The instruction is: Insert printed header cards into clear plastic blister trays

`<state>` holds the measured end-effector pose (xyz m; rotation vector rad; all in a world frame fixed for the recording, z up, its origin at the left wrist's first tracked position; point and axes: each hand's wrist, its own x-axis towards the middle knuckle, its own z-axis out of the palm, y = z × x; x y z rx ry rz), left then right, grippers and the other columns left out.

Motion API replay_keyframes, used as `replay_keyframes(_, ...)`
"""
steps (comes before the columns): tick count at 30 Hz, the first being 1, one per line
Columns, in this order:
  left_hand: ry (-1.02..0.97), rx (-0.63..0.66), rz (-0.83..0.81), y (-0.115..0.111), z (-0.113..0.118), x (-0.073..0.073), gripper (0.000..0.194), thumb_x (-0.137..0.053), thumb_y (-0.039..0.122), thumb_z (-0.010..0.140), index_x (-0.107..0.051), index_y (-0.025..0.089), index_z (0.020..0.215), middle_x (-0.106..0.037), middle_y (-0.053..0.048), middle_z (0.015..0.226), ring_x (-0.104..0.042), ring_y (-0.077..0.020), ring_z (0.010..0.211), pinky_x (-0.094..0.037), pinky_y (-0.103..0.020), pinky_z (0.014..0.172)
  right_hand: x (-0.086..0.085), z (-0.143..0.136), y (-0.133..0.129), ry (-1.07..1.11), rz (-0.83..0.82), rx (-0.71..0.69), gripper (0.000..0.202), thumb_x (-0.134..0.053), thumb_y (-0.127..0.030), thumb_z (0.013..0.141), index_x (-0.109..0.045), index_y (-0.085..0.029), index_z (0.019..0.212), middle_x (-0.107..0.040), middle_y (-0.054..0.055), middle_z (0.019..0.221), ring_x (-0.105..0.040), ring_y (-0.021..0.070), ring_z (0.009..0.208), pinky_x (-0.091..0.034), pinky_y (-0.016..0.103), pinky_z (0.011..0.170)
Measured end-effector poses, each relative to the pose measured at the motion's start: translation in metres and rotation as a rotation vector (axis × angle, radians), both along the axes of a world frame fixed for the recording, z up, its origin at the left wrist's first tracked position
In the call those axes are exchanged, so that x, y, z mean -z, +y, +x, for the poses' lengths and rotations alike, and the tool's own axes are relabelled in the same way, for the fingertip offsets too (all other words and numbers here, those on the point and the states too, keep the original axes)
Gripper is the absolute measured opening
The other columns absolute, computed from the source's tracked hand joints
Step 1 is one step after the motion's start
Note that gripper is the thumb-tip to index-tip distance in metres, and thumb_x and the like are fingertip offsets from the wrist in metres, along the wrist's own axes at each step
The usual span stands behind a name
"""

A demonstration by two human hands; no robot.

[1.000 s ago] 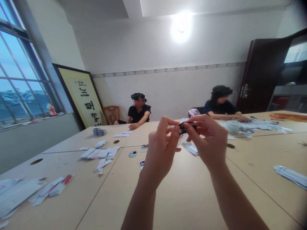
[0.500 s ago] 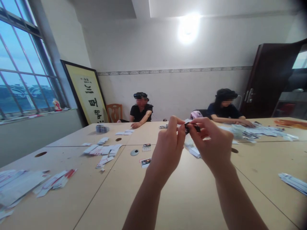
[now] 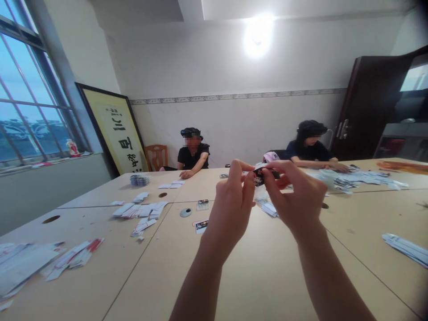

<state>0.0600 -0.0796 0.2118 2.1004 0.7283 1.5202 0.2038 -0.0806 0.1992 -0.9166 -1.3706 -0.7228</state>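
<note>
Both of my hands are raised over the table, pinching a small dark printed packet between them. My left hand grips its left edge with thumb and forefinger. On the other side, the fingers of my right hand close on its right part and hide some of it. Two printed cards lie left of my hands: one card beside my left wrist, another card farther back. Near them is a round grey cable cover. White slips lie behind and below my hands.
Paper strips and larger sheets cover parts of the left side. Stacked cards stand farther back. Two people sit opposite. A paper pile and a strip bundle are at the right.
The dark packet has turned so that more of its printed face shows between my fingers. Both hands still hold it. The whole view has shifted slightly.
</note>
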Motion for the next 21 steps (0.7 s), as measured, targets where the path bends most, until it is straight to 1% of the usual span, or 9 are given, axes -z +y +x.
replay_keyframes(4,-0.025,0.018,-0.015,-0.0031,0.0016,0.0,0.02,-0.045,0.043,0.101,-0.049,0.024,0.103,-0.065,0.002,0.076,-0.06,-0.0104,0.06,-0.058,-0.019,0.05,-0.0008,0.0002,-0.0006,0.028,0.011,-0.002,0.009,-0.062,-0.028,0.091,-0.065,-0.023,0.084,-0.073,-0.003,0.071,-0.062,0.0096,0.048,-0.042,0.022,0.043)
replay_keyframes(10,-0.032,0.033,-0.017,-0.0043,0.0017,0.0,0.021,-0.046,0.045,0.101,-0.049,0.024,0.104,-0.059,0.004,0.067,-0.059,-0.0106,0.059,-0.059,-0.019,0.051,-0.0002,-0.0028,0.0006,0.073,0.051,-0.01,0.007,-0.062,-0.025,0.09,-0.064,-0.024,0.084,-0.073,-0.004,0.071,-0.062,0.0102,0.048,-0.046,0.022,0.045)
replay_keyframes(16,-0.043,0.06,-0.029,-0.0054,0.0021,0.0003,0.02,-0.045,0.044,0.101,-0.049,0.024,0.104,-0.062,0.003,0.071,-0.061,-0.0107,0.061,-0.061,-0.02,0.052,0.0004,-0.006,0.0018,0.116,0.105,-0.022,0.004,-0.063,-0.023,0.088,-0.063,-0.024,0.084,-0.071,-0.005,0.069,-0.062,0.0092,0.047,-0.046,0.021,0.044)
replay_keyframes(19,-0.04,0.066,-0.025,-0.0062,0.0018,-0.0002,0.019,-0.045,0.043,0.102,-0.048,0.024,0.105,-0.063,0.002,0.073,-0.063,-0.0114,0.065,-0.061,-0.02,0.053,0.0013,-0.0069,0.0016,0.147,0.105,-0.022,0.005,-0.064,-0.024,0.089,-0.064,-0.023,0.084,-0.071,-0.005,0.067,-0.063,0.0098,0.048,-0.046,0.022,0.044)
replay_keyframes(21,-0.032,0.06,-0.018,-0.0065,0.0013,-0.0005,0.019,-0.045,0.042,0.102,-0.048,0.024,0.105,-0.063,0.002,0.074,-0.062,-0.0112,0.064,-0.061,-0.02,0.054,0.0023,-0.0075,0.0013,0.192,0.074,-0.071,0.006,-0.064,-0.025,0.089,-0.065,-0.023,0.084,-0.071,-0.004,0.068,-0.065,0.0104,0.049,-0.048,0.022,0.045)
